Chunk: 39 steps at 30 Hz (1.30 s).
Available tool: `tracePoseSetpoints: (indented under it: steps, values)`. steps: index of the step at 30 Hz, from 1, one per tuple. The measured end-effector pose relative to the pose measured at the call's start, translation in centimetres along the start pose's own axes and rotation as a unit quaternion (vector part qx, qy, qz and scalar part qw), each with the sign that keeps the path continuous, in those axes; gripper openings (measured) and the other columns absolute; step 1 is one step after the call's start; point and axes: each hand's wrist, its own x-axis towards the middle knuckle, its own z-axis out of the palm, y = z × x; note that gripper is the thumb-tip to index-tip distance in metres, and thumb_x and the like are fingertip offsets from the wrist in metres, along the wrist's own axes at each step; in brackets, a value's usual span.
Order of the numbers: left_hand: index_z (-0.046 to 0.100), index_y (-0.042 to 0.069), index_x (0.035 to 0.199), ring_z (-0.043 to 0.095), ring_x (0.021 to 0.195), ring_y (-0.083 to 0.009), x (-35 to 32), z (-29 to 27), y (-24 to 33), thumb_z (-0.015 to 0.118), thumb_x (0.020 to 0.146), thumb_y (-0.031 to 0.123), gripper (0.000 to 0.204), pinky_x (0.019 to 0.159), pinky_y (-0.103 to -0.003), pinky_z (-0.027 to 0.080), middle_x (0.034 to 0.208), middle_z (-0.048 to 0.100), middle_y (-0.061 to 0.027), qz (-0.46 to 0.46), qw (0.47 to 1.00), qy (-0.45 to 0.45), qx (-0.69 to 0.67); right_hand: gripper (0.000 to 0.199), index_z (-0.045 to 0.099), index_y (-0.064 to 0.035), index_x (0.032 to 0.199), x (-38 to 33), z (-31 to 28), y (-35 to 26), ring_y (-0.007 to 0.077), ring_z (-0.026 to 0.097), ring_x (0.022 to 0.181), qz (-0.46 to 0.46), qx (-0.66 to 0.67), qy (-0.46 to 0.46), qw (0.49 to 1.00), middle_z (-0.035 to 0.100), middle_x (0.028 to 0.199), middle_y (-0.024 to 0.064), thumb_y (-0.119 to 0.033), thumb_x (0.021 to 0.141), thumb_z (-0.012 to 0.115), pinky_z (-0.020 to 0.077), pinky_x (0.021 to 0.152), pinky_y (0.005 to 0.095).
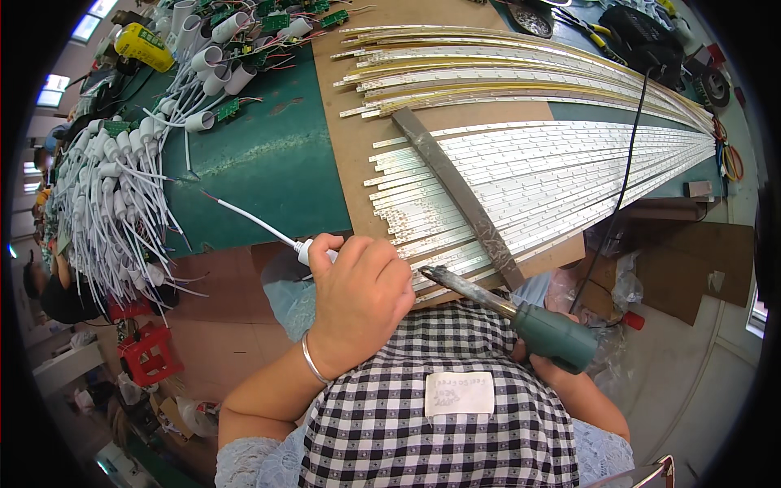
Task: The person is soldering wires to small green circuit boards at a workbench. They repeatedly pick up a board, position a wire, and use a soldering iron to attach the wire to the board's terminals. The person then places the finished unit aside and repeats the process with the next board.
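My left hand [358,285] is closed round a white plastic end piece with a white cable [256,222]. The cable points up and left, and thin bare wires show at its tip. A soldering iron [557,337] with a green handle is in my right hand [547,370], whose fingers are partly hidden behind the handle. The iron's dark tip lies close to the near ends of the LED strips [521,175], just right of my left hand. Whether the tip touches a strip I cannot tell. A dark flat bar [460,195] lies across these strips.
More strips [488,73] fan out behind, on a brown board [346,154]. White cables with caps [114,171] hang off the table's left end. Green circuit boards in white tubes [236,49] and a yellow bottle [145,47] are behind. A black cord [630,154] crosses the strips.
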Motion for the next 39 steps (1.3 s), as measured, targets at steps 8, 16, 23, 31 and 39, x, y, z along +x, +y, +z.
tracePoseSetpoints:
  steps: [8,16,23,31,39]
  values:
    - [0.058,0.012,0.074,0.054,0.087,-0.0205,0.3,-0.1,0.2,0.071,0.068,0.007,0.015,0.086,-0.043,0.031,0.083,0.054,0.0001,-0.002,1.000,0.005,-0.005,0.059,0.055,0.0013,0.122,-1.2,0.2,0.6,0.0192,0.064,0.072,0.067,0.107,0.021,0.992,0.066,0.083,0.0117,-0.043,0.085,0.066,0.0510,0.066,0.0296]
    - [0.058,0.013,0.073,0.054,0.090,-0.0225,0.4,0.0,0.3,0.071,0.068,0.006,0.016,0.084,-0.041,0.031,0.082,0.054,-0.0002,-0.012,1.000,0.007,0.001,0.067,0.050,0.0008,0.128,-1.7,0.0,1.0,0.0181,0.063,0.072,0.117,0.175,0.028,0.977,0.064,0.093,0.0116,-0.051,0.088,0.065,0.0527,0.067,0.0307]
    - [0.058,0.013,0.075,0.054,0.091,-0.0226,0.4,-0.2,0.4,0.071,0.068,0.006,0.016,0.085,-0.042,0.031,0.084,0.056,-0.0003,-0.027,1.000,0.006,0.000,0.052,0.053,0.0085,0.123,0.6,0.3,-0.2,0.0167,0.064,0.070,0.025,0.261,0.114,0.958,0.064,0.100,0.0114,-0.030,0.090,0.064,0.0536,0.065,0.0296]
    - [0.060,0.011,0.078,0.053,0.094,-0.0225,0.2,0.0,0.2,0.071,0.071,0.011,0.013,0.086,-0.042,0.034,0.090,0.057,-0.0012,-0.021,1.000,0.001,0.005,0.056,0.049,0.0087,0.128,1.1,0.0,0.9,0.0187,0.065,0.071,0.009,0.301,0.107,0.948,0.062,0.112,0.0154,-0.028,0.089,0.065,0.0555,0.066,0.0319]
    - [0.058,0.012,0.074,0.054,0.091,-0.0234,0.5,-0.1,0.4,0.071,0.068,0.006,0.016,0.086,-0.040,0.033,0.085,0.057,-0.0009,-0.023,1.000,0.006,-0.003,0.060,0.045,0.0084,0.131,0.5,0.2,0.9,0.0211,0.066,0.073,0.008,0.319,0.132,0.939,0.061,0.116,0.0169,-0.029,0.088,0.065,0.0559,0.066,0.0341]
